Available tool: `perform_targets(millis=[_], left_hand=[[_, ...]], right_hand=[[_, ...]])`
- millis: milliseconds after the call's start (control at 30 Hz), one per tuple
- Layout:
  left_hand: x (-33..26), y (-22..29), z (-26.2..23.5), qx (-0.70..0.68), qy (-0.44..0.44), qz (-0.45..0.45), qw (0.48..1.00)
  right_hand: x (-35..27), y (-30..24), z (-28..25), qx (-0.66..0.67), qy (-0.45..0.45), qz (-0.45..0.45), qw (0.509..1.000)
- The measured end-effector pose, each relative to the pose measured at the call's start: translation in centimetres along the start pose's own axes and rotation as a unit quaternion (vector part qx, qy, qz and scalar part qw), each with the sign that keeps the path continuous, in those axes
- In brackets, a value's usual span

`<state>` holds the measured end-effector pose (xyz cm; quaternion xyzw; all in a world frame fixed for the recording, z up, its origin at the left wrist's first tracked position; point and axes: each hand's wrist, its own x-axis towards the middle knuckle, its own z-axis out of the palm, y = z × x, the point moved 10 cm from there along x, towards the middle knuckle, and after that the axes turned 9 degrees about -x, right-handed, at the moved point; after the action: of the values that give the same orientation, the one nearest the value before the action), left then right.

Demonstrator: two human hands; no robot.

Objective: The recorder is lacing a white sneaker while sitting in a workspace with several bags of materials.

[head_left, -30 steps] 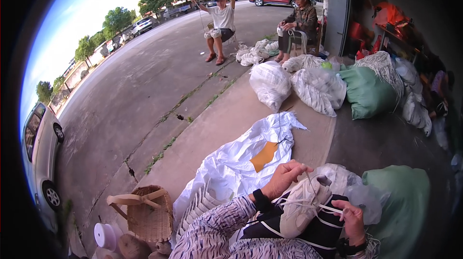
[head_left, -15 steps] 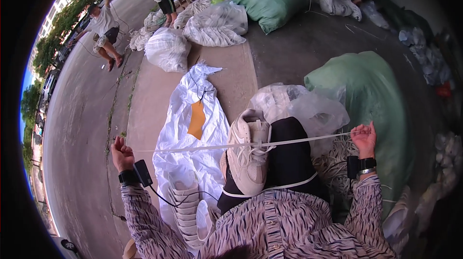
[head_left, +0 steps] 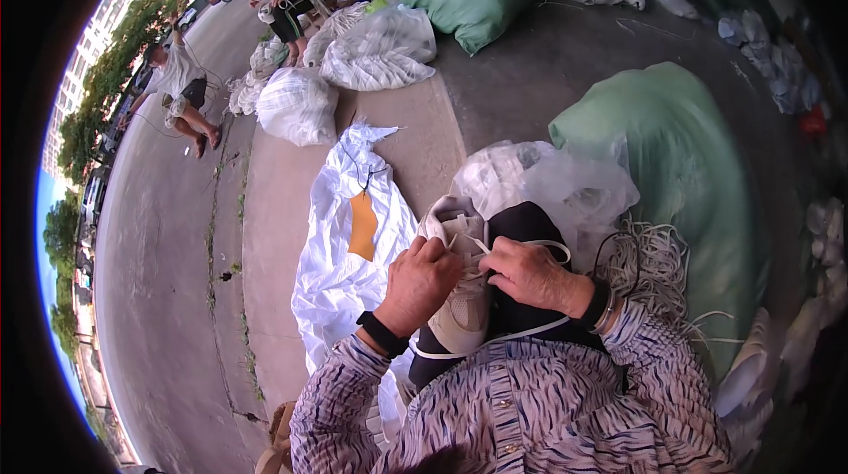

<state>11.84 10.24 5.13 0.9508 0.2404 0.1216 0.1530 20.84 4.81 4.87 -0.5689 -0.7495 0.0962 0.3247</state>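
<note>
A beige sneaker (head_left: 464, 313) rests on my lap, its opening pointing away from me. A white shoelace (head_left: 480, 245) runs through its upper eyelets. Curled at the left side of the sneaker, my left hand (head_left: 419, 287) is closed on the lace. My right hand (head_left: 537, 276) pinches the lace from the other side, close to the tongue. A loop of lace curves above the right knuckles. The fingertips partly cover the lacing, so the exact threading cannot be seen.
A white plastic sheet (head_left: 320, 284) with a flat orange piece (head_left: 362, 228) lies to my left. At my right are a clear plastic bag (head_left: 583, 187), a heap of laces (head_left: 658, 271) and a large green sack (head_left: 707, 174). Further off stand stuffed sacks (head_left: 299, 107) and two seated people.
Both hands have come in from far apart, where they stretched the lace taut, to the top of the sneaker. My left forearm now covers most of the stacked shoes.
</note>
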Motion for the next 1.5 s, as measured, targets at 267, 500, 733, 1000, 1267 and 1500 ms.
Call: perform_targets(millis=[267,500,733,1000,1267,1500], left_hand=[[-0.9,-1.0,-0.8,0.111,-0.081,0.000,0.990],[0.0,0.3,-5.5,-0.019,0.217,-0.038,0.975],[-0.6,-4.5,-0.3,-0.296,0.236,-0.161,0.912],[-4.8,-4.3,1.8,-0.247,0.190,-0.195,0.930],[-6.3,-7.0,4.2,-0.383,0.186,-0.236,0.873],[-6.3,-6.4,3.2,-0.380,0.183,-0.253,0.871]], right_hand=[[-2.2,1.0,1.4,0.109,-0.114,0.011,0.987],[0.0,5.0,-0.9,0.106,0.036,0.136,0.984],[-0.9,6.2,1.0,0.196,-0.045,0.172,0.964],[-12.1,19.8,-1.7,0.454,0.088,0.456,0.760],[-2.3,4.8,-2.5,0.050,0.041,0.135,0.989],[0.1,1.8,2.8,0.030,-0.138,0.083,0.986]])
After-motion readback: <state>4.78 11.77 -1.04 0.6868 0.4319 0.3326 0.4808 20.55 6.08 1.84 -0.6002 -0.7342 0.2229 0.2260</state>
